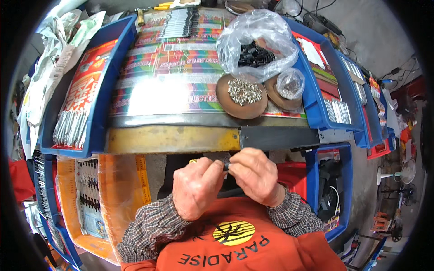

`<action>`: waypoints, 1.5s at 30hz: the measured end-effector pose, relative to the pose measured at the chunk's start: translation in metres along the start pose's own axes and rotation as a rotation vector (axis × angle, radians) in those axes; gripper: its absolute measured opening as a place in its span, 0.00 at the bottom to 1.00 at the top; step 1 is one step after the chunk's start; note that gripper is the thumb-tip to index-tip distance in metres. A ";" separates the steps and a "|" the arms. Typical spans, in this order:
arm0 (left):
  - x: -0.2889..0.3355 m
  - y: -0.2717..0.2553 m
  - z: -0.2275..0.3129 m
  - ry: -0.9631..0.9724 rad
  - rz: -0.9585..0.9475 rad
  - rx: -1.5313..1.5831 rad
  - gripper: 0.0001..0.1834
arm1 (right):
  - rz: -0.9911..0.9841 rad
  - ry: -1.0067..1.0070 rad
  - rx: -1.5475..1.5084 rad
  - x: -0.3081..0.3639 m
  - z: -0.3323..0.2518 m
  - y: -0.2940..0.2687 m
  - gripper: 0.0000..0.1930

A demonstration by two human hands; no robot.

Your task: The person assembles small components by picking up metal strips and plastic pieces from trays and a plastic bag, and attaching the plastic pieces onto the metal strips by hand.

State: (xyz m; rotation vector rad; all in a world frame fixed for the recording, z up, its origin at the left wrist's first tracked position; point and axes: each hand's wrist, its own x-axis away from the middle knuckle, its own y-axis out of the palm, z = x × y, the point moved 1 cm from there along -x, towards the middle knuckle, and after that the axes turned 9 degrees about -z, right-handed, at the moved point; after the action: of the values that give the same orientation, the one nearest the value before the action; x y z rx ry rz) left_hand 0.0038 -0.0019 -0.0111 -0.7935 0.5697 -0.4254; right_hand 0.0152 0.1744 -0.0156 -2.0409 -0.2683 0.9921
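Pinching a small dark part [226, 166] between the fingertips of both hands, the left hand [197, 187] and right hand [254, 175] meet just below the bench edge [172, 139], close to the chest. I'd say keep it squeezed square; farther off sit the dish of silvery bits [244, 92] and bag of black pieces [256, 55]

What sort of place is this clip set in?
Probably a small assembly workshop: blue bins of packaged goods ring the worktable, a brown dish holds small metal parts, and both hands pinch a small dark piece.
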 end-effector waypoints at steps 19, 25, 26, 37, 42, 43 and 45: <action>-0.114 -0.047 -0.111 -0.106 0.143 -0.351 0.10 | 0.213 0.184 0.048 -0.007 0.053 -0.015 0.13; -0.176 -0.052 -0.177 -0.202 0.206 -0.494 0.09 | 0.206 0.220 0.012 -0.004 0.055 -0.012 0.11; -0.183 -0.051 -0.180 -0.199 0.210 -0.498 0.09 | 0.198 0.215 0.006 -0.004 0.056 -0.012 0.11; -0.224 -0.044 -0.227 -0.080 0.211 -0.511 0.07 | 0.135 0.215 0.027 -0.003 0.055 -0.010 0.10; -0.228 -0.041 -0.229 -0.059 0.215 -0.542 0.08 | 0.123 0.217 0.036 -0.002 0.056 -0.009 0.10; -0.228 -0.042 -0.230 -0.063 0.218 -0.545 0.08 | 0.122 0.220 0.035 -0.002 0.055 -0.009 0.10; -0.231 -0.040 -0.231 -0.064 0.221 -0.551 0.10 | 0.124 0.220 0.046 -0.002 0.055 -0.008 0.10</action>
State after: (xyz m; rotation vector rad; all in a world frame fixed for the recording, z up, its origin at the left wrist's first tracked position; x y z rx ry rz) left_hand -0.3233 -0.0240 -0.0393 -1.2501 0.7176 -0.0313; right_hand -0.0250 0.2114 -0.0271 -2.1233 -0.0033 0.8294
